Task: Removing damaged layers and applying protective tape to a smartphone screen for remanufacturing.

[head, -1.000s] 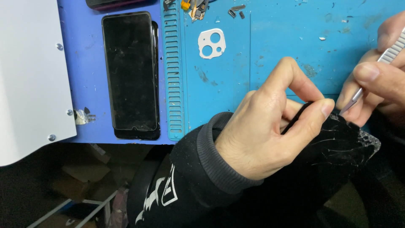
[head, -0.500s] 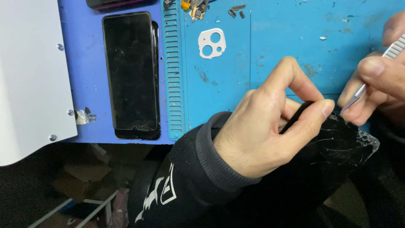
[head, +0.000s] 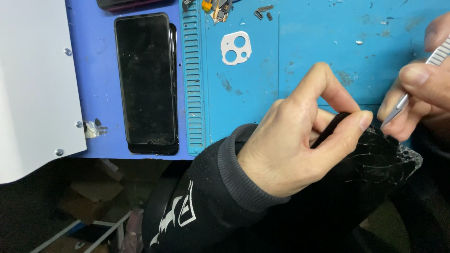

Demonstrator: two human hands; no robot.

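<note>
**Cracked phone gripped at the mat's near edge, tweezers at its top**

The left hand [head: 295, 140] comes in from below in a dark cuffed sleeve [head: 220, 192], wrist bent, index finger arched high and thumb pressed to the upper rim of a cracked black phone [head: 375, 164]. It is closed on that phone, which is tilted over the near edge of the blue work mat [head: 318, 42], its shattered corner jutting to the right, past the mat's edge.

The right hand [head: 422, 93] enters at the right border, partly cut off by the frame. Thumb and fingers pinch metal tweezers [head: 398, 107], whose tip points down-left at the phone's top edge, close to the left thumb; contact cannot be told.

Between the two hands only a narrow gap remains. Behind them the mat is mostly open, with a white camera-lens frame [head: 236, 48] well apart and small loose parts [head: 262, 11] at the far edge. Beyond the slotted ridge [head: 193, 79] a second black phone [head: 146, 79] lies flat beside a white panel [head: 33, 79].
</note>
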